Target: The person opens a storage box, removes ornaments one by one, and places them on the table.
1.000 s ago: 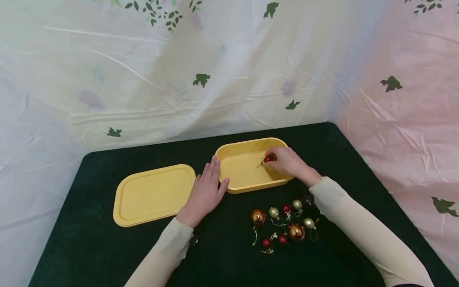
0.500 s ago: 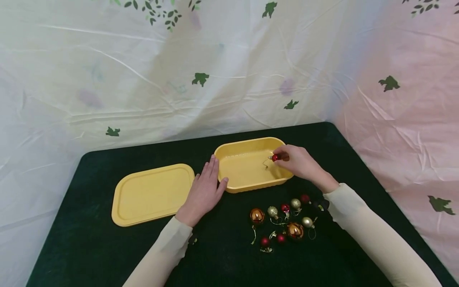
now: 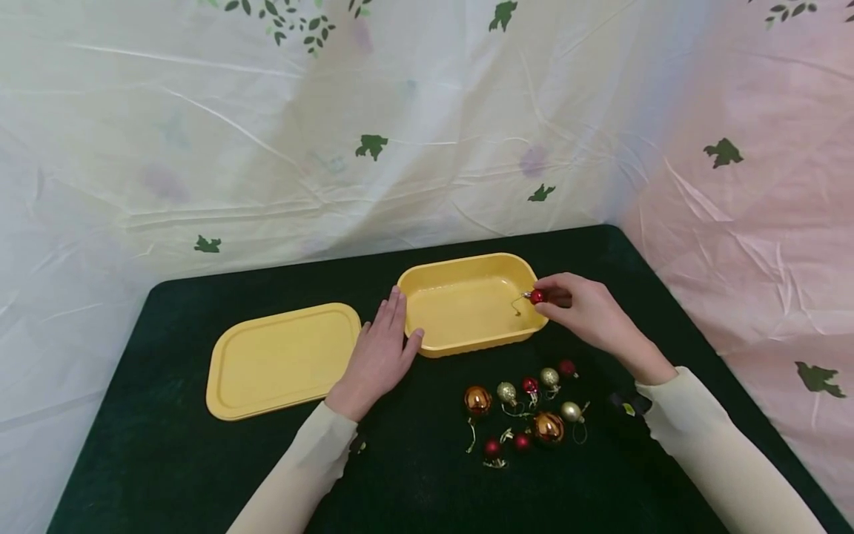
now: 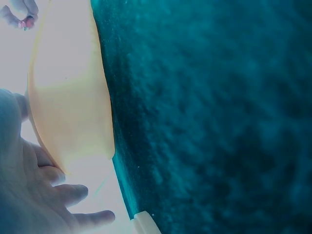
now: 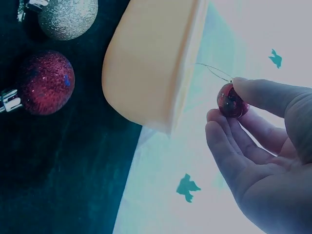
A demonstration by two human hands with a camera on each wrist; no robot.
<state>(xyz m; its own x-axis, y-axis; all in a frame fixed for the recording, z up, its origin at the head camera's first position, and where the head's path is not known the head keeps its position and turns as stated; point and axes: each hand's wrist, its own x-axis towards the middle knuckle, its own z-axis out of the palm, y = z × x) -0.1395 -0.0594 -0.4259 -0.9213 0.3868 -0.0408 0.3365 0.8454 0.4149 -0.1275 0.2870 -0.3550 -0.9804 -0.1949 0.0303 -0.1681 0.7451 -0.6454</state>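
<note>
My right hand (image 3: 587,308) pinches a shiny red Christmas bauble (image 3: 537,296) between thumb and fingertips at the right rim of a yellow plastic box (image 3: 467,346). In the right wrist view the small bauble (image 5: 229,101) has a thin gold hanging loop that points toward the box (image 5: 146,63). My left hand (image 3: 380,356) rests against the box's left end with its fingers straight. Seen from the left wrist, those fingers (image 4: 73,194) lie along the end of the box (image 4: 73,87). No bauble shows inside the box.
Several baubles lie in front of the box: copper (image 3: 477,401), gold glitter (image 3: 506,393), plain gold (image 3: 571,412) and red (image 3: 492,449). A yellow lid (image 3: 283,363) lies flat at the left on the dark green table (image 3: 427,475). Patterned cloth (image 3: 434,133) hangs behind.
My right hand has moved right with the red bauble, from over the inside of the box to its right rim. The left hand has stayed against the box.
</note>
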